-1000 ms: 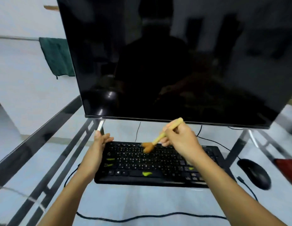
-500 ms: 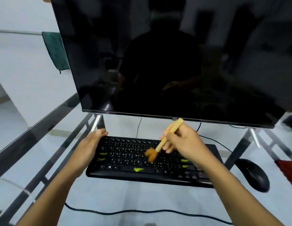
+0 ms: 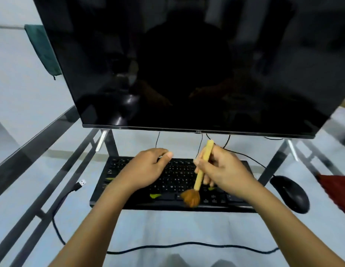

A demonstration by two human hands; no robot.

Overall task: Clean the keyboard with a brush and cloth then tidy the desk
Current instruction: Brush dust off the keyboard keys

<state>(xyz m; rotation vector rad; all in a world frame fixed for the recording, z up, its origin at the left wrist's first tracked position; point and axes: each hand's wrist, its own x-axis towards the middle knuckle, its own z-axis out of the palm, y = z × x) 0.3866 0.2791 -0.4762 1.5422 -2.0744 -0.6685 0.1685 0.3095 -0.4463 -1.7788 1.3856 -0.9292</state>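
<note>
The right hand (image 3: 223, 170) is gripping the brush (image 3: 199, 177), its bristles touching the keyboard's (image 3: 177, 175) front row. The left hand (image 3: 146, 168) is resting loosely on its left half, holding nothing.

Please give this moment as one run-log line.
phase: brushing | right hand: grips brush, bristles at keyboard front row | left hand: rests on keyboard
</note>
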